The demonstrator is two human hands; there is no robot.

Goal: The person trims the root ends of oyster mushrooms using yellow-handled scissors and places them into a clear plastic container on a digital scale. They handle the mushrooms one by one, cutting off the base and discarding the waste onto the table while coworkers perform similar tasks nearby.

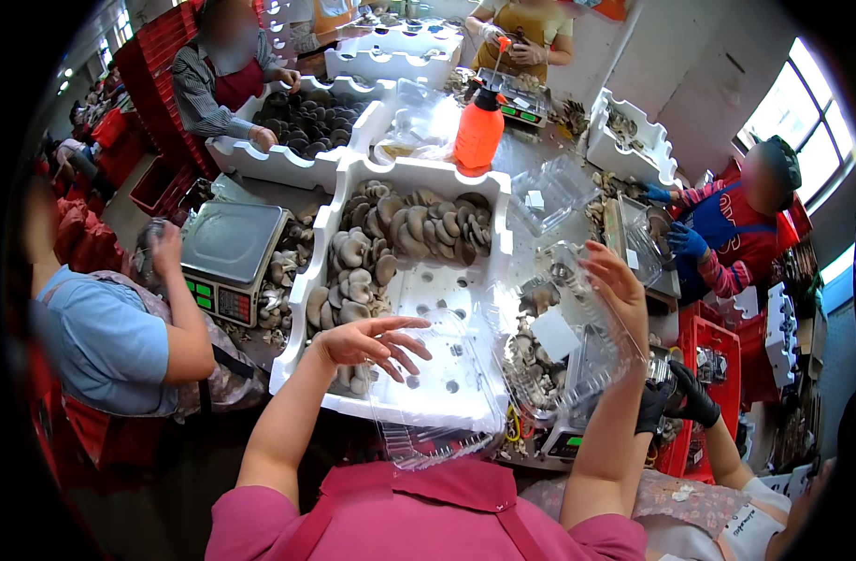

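Note:
My left hand [375, 343] is raised palm down, fingers apart and holding nothing, above the near part of a white foam crate [497, 280]. Grey oyster mushrooms [428, 228] lie along the crate's far and left sides; its perforated floor shows between. An open clear plastic clamshell [435, 438] overlaps the crate's near rim, below my left hand. Raised at the right, my right hand [614, 284] has loosely curled fingers beside the edge of another clear plastic lid [610, 350]. Whether it grips that lid is unclear. Mushrooms [529, 350] and a white label [555, 333] show by the lid.
An orange spray bottle [478, 133] stands beyond the crate. A digital scale [232, 242] is at the left, among loose mushrooms [281, 280]. Clear containers [551, 196] lie right of the crate. Co-workers surround the table; one's black-gloved hand [694, 396] is close to my right forearm.

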